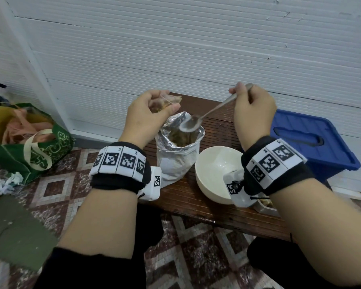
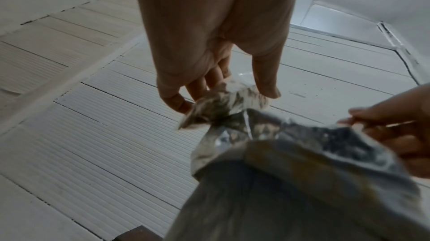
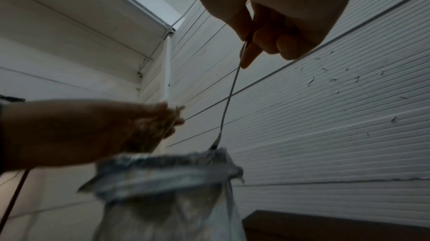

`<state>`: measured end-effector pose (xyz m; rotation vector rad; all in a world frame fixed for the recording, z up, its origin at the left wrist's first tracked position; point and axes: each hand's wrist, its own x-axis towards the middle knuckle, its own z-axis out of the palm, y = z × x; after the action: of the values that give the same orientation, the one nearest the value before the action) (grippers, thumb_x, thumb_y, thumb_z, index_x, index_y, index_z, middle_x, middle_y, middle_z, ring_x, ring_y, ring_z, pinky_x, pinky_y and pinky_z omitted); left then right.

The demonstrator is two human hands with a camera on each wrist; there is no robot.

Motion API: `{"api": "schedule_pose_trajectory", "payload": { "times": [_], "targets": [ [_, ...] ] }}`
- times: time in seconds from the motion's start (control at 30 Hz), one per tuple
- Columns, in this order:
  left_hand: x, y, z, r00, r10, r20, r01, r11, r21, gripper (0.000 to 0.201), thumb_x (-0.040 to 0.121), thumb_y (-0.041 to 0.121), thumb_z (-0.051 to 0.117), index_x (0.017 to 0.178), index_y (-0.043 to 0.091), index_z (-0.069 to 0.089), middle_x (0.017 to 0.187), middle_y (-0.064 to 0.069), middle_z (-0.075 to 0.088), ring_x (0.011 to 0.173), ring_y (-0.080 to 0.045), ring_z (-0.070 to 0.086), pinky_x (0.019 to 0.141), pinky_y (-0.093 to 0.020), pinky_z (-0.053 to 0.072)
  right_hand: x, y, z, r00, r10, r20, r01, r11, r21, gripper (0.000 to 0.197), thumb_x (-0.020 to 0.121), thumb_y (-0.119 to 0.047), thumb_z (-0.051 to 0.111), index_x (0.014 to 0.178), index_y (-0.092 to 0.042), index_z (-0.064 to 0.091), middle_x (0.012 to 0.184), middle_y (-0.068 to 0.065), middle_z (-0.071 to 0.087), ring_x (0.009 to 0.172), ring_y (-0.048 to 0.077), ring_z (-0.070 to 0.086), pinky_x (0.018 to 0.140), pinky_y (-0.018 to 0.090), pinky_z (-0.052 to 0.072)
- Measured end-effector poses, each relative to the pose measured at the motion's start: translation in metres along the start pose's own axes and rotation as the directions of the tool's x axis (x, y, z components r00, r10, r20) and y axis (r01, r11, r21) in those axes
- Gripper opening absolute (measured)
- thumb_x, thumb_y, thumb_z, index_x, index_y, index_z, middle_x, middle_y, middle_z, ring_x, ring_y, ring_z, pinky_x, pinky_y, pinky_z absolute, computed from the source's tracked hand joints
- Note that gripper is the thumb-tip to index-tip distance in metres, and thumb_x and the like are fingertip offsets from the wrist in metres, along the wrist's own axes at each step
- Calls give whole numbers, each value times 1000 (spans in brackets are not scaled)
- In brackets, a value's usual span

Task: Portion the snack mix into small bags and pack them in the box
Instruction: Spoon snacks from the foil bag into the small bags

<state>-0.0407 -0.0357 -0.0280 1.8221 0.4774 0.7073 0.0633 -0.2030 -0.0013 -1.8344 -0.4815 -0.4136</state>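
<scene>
STEP: portioning, scoop phase | left hand (image 1: 148,113) pinches small bag (image 1: 165,102) above foil pouch (image 1: 178,147) | right hand (image 1: 252,109) grips spoon (image 1: 208,114), bowl over pouch mouth | NEXT: likely dip, lift level, tip into small bag | box (image 1: 313,140) lidded, right.

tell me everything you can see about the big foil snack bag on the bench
The foil snack bag stands upright on the dark wooden bench, just left of the white bowl. Its outside looks matte whitish-grey and its lining shiny crinkled silver. The top is open and rolled down into a cuff, with brownish snack mix visible inside. The bowl of the metal spoon, held in the right hand, hangs at its mouth. The left hand hovers just above the rim.
</scene>
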Motion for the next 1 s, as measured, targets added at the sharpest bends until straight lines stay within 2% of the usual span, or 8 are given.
{"api": "schedule_pose_trajectory", "payload": {
  "times": [0.1,0.2,0.37,0.5,0.67,0.83,0.93,1.0],
  "targets": [
    [-2,5,3,1000,25,-16,-26,997,-71,37,79,29,77,112,29,61,109,9,69,101,-2,64,94,-29,53,-17,10,9,992,-9,128,23,994,-107,25,98,-27,50,87,-17,71,63,-13,55,55,-2,47,54,5,35],
    [-3,9,7,999,37,-23,-39,992,-119,38,78,29,78,113,28,61,106,8,70,98,-2,66,88,-20,52,-30,21,18,977,31,213,2,988,-154,28,97,-28,51,91,-11,71,71,-4,63,58,0,49,53,14,37],
    [-7,15,17,998,55,5,-53,982,-182,33,78,25,79,104,31,59,97,9,73,94,-5,68,89,-27,53,-36,27,18,950,124,286,-77,982,-170,28,96,-33,52,88,-11,68,71,-5,60,68,7,53,64,21,35],
    [-10,21,29,994,80,70,-64,975,-212,35,79,23,78,109,23,60,99,8,73,91,0,68,81,-16,52,-33,25,5,942,196,274,-190,981,-49,27,91,-46,56,90,-21,66,87,-3,67,85,10,60,72,21,43],
    [-16,30,49,980,98,174,-60,975,-213,36,76,23,80,108,21,64,95,9,74,91,-1,69,80,-18,53,-24,25,-17,946,249,209,-275,956,106,32,94,-45,51,84,-23,71,72,-11,64,83,8,63,80,28,45],
    [-28,40,75,970,126,207,-50,939,-339,33,76,11,79,107,14,66,95,0,75,90,-7,70,79,-20,53,-24,20,-50,936,278,215,-325,918,228,30,95,-34,53,82,-16,74,55,-15,61,56,-3,52,64,22,37],
    [-37,39,94,961,142,238,-51,934,-353,30,75,9,80,101,19,68,97,-2,75,93,-11,70,84,-28,56,-26,20,-68,929,297,221,-352,894,278,30,94,-30,55,77,-12,71,69,0,67,49,-3,53,54,16,36],
    [-42,36,106,952,160,261,-71,945,-320,31,74,11,81,102,20,70,97,2,74,93,-7,69,86,-26,55,-29,24,-78,921,314,231,-373,880,293,32,93,-29,57,77,-5,69,73,14,64,47,-1,51,49,13,37]
  ]
}}
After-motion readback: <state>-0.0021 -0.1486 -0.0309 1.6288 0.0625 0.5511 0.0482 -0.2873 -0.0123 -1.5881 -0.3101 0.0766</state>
